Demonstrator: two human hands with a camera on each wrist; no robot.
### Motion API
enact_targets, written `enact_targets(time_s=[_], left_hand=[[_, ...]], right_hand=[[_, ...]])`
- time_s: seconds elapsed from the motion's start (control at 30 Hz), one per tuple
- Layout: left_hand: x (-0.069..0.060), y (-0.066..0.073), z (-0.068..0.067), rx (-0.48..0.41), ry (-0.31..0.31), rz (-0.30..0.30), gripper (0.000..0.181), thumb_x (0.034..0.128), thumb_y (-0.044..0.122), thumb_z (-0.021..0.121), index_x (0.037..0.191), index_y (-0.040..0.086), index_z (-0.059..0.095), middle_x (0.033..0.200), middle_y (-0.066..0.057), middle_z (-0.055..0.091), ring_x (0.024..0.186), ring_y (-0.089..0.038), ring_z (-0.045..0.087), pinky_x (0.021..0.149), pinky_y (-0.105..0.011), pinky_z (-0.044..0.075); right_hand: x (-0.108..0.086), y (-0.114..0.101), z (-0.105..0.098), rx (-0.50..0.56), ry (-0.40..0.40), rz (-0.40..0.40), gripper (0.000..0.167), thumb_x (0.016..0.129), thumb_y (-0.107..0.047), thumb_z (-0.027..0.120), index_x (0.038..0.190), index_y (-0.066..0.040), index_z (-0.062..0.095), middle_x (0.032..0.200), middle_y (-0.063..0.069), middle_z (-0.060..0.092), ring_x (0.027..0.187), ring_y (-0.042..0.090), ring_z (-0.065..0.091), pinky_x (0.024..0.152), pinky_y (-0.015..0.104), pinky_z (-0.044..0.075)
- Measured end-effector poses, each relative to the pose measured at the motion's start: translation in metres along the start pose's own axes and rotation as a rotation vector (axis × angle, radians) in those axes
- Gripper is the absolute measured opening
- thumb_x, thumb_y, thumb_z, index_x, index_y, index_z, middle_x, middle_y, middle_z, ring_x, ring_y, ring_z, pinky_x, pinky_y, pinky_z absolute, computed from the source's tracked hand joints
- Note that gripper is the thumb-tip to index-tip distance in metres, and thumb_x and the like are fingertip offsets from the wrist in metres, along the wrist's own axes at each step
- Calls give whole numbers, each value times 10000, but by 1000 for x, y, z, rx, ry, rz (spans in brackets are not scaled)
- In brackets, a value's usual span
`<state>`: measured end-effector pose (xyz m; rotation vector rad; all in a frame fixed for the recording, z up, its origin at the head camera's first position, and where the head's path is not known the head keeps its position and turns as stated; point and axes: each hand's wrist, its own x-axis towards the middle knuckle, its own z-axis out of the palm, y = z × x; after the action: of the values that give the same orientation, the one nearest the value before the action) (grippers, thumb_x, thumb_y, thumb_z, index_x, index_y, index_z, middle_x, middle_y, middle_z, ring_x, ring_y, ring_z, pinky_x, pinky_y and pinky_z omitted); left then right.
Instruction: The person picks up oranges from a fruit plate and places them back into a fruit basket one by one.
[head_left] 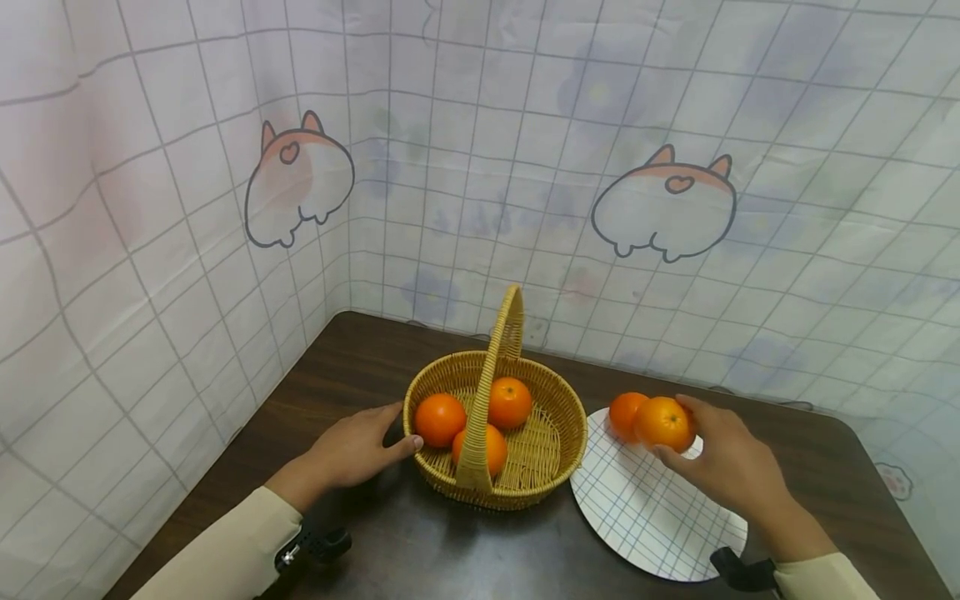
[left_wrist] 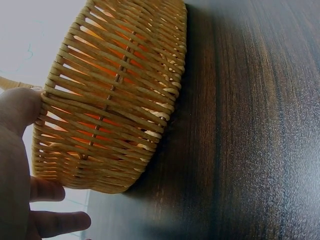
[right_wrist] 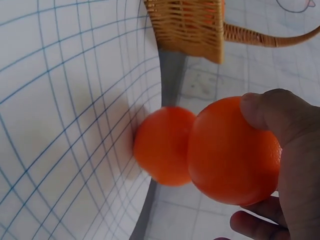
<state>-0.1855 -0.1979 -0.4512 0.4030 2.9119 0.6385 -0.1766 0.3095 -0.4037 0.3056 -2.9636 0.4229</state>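
Observation:
My right hand (head_left: 731, 454) grips an orange (head_left: 664, 423) between thumb and fingers, over the white plate with blue grid lines (head_left: 660, 525). A second orange (head_left: 624, 417) rests on that plate, just left of the held one; in the right wrist view the held orange (right_wrist: 235, 150) overlaps it. My left hand (head_left: 360, 446) holds the left rim of the wicker basket (head_left: 558, 383), thumb at the rim and fingers along the outer wall, as the left wrist view also shows. Inside the basket lie three oranges (head_left: 510, 403), partly behind its upright handle (head_left: 487, 392).
Everything stands on a dark wood table (head_left: 360, 358). Behind and to the left hangs a white gridded cloth (head_left: 480, 167) with cartoon prints, close to the table's back edge. The plate is right beside the basket.

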Motion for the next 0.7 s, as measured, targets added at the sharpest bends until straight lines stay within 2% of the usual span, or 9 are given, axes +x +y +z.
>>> enact_targets(time_s=[0.3,0.53,0.7], left_hand=[[0,0,0,-7,-2,-2,872,983,705,475,1564,57,415,1540,-153,477,1392,-393,461,1110,-619,365],[-1,1,-1,-8,-5,-1,872,985,702,474,1564,54,412,1540,-156,477,1391,-396,463,1107,-621,367],[-1,1,-1,-7,-1,2,870,986,701,473,1563,54,415,1536,-155,482,1385,-390,472,1103,-618,374]], right_hand=[[5,-19,1,8,11,-37,880,812,-507,846,1463,-21,505,1271,288,589,1001,403,625,692,600,584],[8,-34,1,17,40,-81,876,813,-525,843,1454,-26,517,1269,277,601,1027,420,629,696,589,589],[10,-43,3,28,56,-119,861,822,-541,830,1458,-50,521,1276,257,604,1025,406,640,664,539,600]])
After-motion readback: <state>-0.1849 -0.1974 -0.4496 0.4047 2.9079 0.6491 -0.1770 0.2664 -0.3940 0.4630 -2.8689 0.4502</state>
